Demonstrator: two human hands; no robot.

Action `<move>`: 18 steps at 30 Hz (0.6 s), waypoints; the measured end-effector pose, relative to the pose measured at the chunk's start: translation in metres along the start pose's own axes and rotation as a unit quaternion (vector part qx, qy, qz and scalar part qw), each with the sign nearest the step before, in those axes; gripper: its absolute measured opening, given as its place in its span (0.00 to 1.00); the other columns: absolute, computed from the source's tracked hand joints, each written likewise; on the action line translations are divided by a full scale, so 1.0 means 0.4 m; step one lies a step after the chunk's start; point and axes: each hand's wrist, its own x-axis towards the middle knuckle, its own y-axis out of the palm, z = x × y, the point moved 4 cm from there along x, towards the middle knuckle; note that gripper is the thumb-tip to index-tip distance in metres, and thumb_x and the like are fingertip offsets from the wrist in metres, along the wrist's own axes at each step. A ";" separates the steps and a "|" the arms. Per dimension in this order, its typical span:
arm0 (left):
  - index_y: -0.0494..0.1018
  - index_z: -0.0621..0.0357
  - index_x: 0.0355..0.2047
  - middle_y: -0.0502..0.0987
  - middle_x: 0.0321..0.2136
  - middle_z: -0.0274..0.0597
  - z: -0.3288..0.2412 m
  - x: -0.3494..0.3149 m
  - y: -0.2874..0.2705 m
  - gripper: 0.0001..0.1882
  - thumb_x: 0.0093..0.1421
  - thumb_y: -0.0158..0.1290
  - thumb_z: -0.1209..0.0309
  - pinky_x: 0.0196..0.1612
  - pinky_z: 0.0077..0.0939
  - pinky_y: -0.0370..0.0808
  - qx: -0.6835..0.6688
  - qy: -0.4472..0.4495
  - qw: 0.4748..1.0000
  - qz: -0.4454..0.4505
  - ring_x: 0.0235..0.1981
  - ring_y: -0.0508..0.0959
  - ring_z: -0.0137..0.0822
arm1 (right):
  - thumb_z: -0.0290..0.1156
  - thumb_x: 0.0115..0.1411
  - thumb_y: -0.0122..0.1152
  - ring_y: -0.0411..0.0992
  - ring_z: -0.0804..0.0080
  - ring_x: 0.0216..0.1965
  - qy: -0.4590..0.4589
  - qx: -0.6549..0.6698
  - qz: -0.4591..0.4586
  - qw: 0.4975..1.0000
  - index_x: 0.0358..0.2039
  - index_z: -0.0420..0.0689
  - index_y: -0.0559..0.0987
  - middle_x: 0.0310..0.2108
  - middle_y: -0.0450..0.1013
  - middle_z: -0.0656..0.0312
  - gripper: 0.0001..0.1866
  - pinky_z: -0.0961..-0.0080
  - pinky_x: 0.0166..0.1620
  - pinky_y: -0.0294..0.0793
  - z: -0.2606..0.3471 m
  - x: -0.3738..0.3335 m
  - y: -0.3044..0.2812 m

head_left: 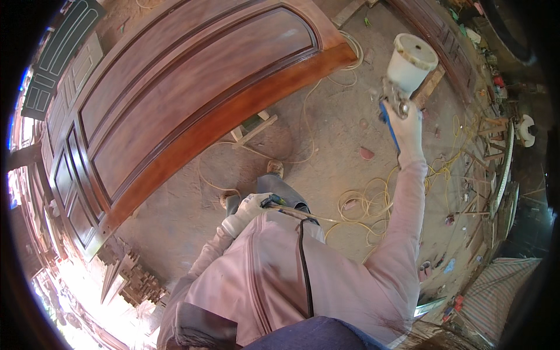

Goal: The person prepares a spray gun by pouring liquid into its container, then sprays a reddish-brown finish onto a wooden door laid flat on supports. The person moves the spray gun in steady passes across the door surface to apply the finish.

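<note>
My gloved right hand (408,129) is stretched out to the far right, wrapped round the handle of a spray gun (396,104). A white paint cup (412,64) with a stained lid sits on top of the gun. At my waist, my gloved left hand (255,205) is closed round a pale air hose (300,212), with a dark piece showing at its fingers. A large panelled wooden door (198,111) lies raised to the left and ahead, glossy reddish brown, with a brighter orange-brown edge facing me. Both hands are apart from it.
Loops of yellow hose (364,201) lie on the dusty floor to my right, and another hose runs under the door. A wooden support (255,129) stands below its edge. Stacked wood strips (139,280) lie at near left; another door (440,44) is at far right.
</note>
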 end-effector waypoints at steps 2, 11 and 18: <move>0.78 0.58 0.43 0.82 0.39 0.45 -0.015 -0.003 -0.005 0.15 0.55 0.61 0.69 0.45 0.30 0.76 0.015 -0.010 1.000 -0.011 0.41 0.82 0.42 | 0.32 0.58 0.67 0.76 0.76 0.33 0.069 0.166 0.117 0.977 0.44 0.36 0.79 0.33 0.79 0.60 0.17 0.77 0.38 0.75 -0.003 -0.057 0.007; 0.80 0.55 0.40 0.81 0.35 0.44 0.052 -0.010 0.023 0.15 0.52 0.64 0.65 0.42 0.33 0.76 0.168 0.067 0.980 -0.087 0.35 0.80 0.44 | 0.32 0.56 0.68 0.79 0.69 0.37 0.041 0.083 -0.097 0.991 0.42 0.35 0.80 0.38 0.80 0.54 0.16 0.70 0.41 0.76 -0.087 -0.061 -0.061; 0.80 0.56 0.32 0.79 0.28 0.46 0.082 -0.090 0.004 0.10 0.53 0.63 0.64 0.37 0.36 0.76 0.138 0.066 0.960 -0.235 0.31 0.78 0.46 | 0.30 0.59 0.65 0.79 0.69 0.39 0.029 0.015 -0.108 0.994 0.45 0.36 0.80 0.37 0.81 0.55 0.16 0.71 0.42 0.75 -0.094 -0.163 -0.021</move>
